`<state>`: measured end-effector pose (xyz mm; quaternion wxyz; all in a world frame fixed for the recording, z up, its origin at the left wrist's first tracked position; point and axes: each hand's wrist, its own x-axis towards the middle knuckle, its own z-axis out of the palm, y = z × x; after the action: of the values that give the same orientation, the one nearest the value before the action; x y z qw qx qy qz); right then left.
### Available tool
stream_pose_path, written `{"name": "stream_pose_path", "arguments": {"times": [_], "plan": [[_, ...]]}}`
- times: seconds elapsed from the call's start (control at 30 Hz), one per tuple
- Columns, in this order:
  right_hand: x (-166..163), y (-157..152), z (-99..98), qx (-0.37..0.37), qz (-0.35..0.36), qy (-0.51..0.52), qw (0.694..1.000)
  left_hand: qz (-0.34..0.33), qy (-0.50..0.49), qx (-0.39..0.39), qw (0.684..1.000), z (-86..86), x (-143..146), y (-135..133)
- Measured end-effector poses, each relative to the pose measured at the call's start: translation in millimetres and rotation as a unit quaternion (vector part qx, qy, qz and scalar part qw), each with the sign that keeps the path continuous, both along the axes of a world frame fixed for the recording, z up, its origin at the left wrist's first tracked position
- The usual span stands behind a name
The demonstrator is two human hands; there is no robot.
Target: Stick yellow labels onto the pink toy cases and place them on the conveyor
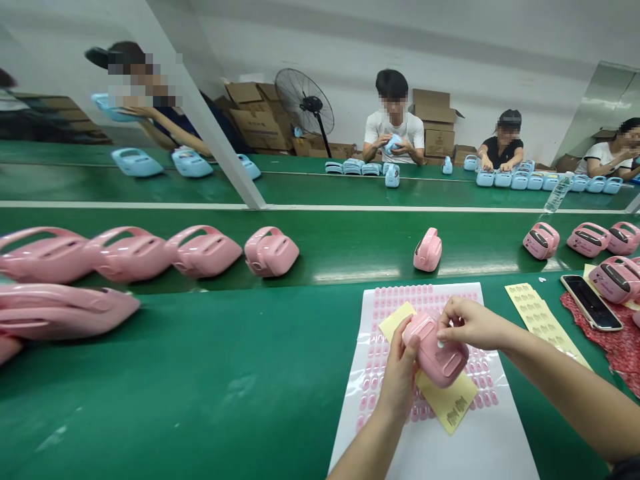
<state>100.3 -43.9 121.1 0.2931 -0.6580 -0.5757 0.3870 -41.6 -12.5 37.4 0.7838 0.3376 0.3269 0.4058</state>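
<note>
My left hand (404, 373) is closed around a small pink plastic case with a carry handle (443, 360), holding it tilted above the sheets on the table. My right hand (463, 323) pinches at the case's upper face; a tiny pale piece (441, 345) shows at its fingertips, too small to name for certain. Below the case lies a large white sheet (425, 453) with rows of pink oval stickers (373, 383). A yellow label sheet (453, 403) with dark print rests on it, partly hidden by the case and my left hand.
Pink cases (273, 252) line the green table (200, 387) at left and right. A yellow sticker strip (543, 320), a phone (593, 303) and red wrap (615, 347) lie at right. Across a white divider, several co-workers (395, 130) handle blue cases (393, 175). A bottle (559, 192) stands tilted.
</note>
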Motion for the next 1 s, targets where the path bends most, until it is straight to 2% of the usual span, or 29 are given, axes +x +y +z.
{"name": "stream_pose_path", "arguments": {"times": [0.4,0.53,0.63,0.73,0.8,0.83,0.9,0.97,1.0], "plan": [[-5,-1,-6.5,0.041,-0.047,-0.027,0.998,-0.001,-0.001,-0.006,1.0,-2.6,-1,0],[-8,-3,-13.0,0.08,-0.057,-0.055,0.994,-0.002,-0.005,-0.009,1.0,-1.6,0,0],[-14,-8,-21.7,0.176,-0.048,-0.094,0.979,0.001,-0.008,-0.01,1.0,0.7,0,-1],[-18,-14,-28.0,0.329,-0.048,-0.115,0.936,0.006,-0.005,-0.013,1.0,2.1,0,-1],[-14,-17,-30.1,0.393,-0.084,-0.092,0.911,0.013,0.004,-0.015,1.0,1.8,0,-1],[-9,-17,-31.4,0.401,-0.117,-0.071,0.906,0.02,0.005,-0.016,1.0,1.4,0,-1],[2,-17,-36.7,0.36,-0.191,-0.035,0.913,0.028,-0.005,-0.023,0.999,0.7,0,-2],[12,-14,-46.9,0.234,-0.223,-0.005,0.946,0.022,-0.041,-0.043,0.998,0.3,1,-2],[15,-13,-53.3,0.144,-0.208,0.017,0.967,0.012,-0.064,-0.057,0.996,0.2,0,-2]]}}
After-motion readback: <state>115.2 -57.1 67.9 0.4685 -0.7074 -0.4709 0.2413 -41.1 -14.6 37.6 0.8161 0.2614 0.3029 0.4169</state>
